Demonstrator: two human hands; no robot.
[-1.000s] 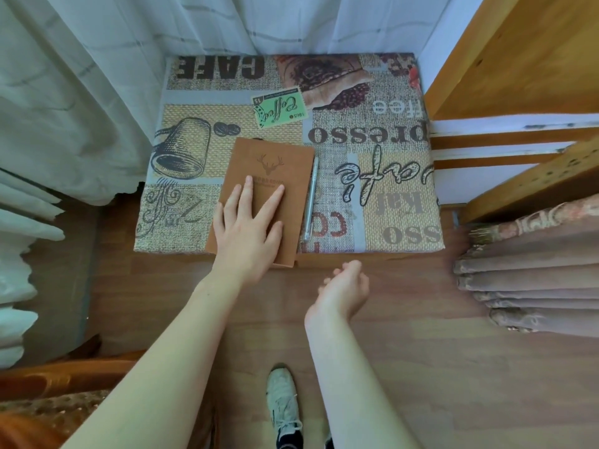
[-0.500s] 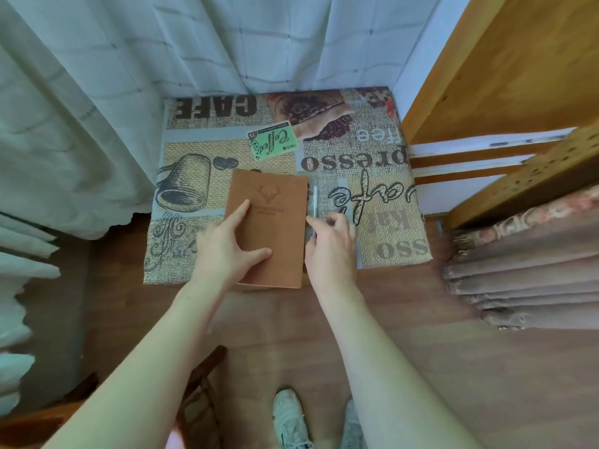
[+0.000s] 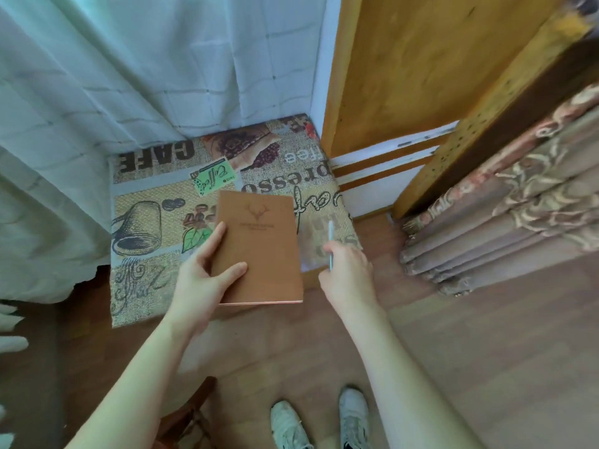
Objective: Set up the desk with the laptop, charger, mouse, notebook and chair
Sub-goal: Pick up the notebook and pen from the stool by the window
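A brown notebook (image 3: pixel 264 251) with a deer-head stamp on its cover is lifted off the coffee-print cushion (image 3: pixel 146 222). My left hand (image 3: pixel 204 280) grips its lower left edge, thumb on the cover. My right hand (image 3: pixel 348 273) is closed around a silver pen (image 3: pixel 330 241), whose tip points up and away from me. The two hands are side by side, just above the cushion's near edge. No laptop, charger or mouse is in view.
White checked curtains (image 3: pixel 129 76) hang behind and left of the cushion. A yellow wooden panel (image 3: pixel 421 59) stands at the right, with folded patterned drapes (image 3: pixel 502 222) beside it. Part of a wooden chair (image 3: pixel 188 413) shows at the bottom, near my white shoes (image 3: pixel 288 422) on the wood floor.
The notebook lay flat on the cushion under my left hand; now that hand holds it lifted. My right hand reached the pen beside it and picked it up.
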